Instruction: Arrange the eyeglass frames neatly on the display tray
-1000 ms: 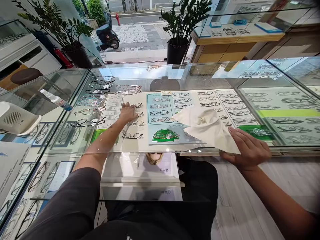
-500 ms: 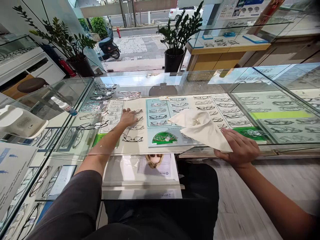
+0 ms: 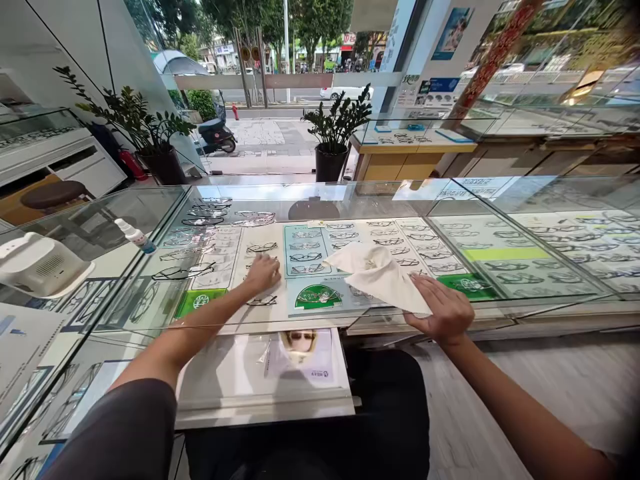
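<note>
Glass bench (image 3: 530, 308): being reached over by both arms, rows of eyeglasses being displayed along it. Risk: prints or scuffs being left on the glass, caused by bare skin being held so close.

White drawer (image 3: 215, 373): apparently being shown pulled out under the front edge, right over the lap. Could be getting bumped if a lean is being taken further forward.

White device (image 3: 43, 263): not being touched, well off to the left. Low concern.

Cloth (image 3: 385, 277): being spread, rumpled, across the right part of the blue card (image 3: 291, 285) and the eyeglasses beside it. Its near right end is being pinched by the right hand (image 3: 444, 310), thumb against fingers. Whether glass is being sandwiched between cloth and frames can't be told. If not, a temple could be getting snagged by a loose fold, unnoticed, since frames are being hidden underneath.

Hands are being held well apart. Left hand (image 3: 264, 272) is being held curled over the column left of the blue card; whether a frame is being gripped can't be told.

Spray bottle (image 3: 134, 237): not being touched.

Dark-rimmed pair (image 3: 262, 247): being left uncovered just beyond the left fingers. Could be getting nudged out of line if reachable, cause being a blind knuckle.
</note>
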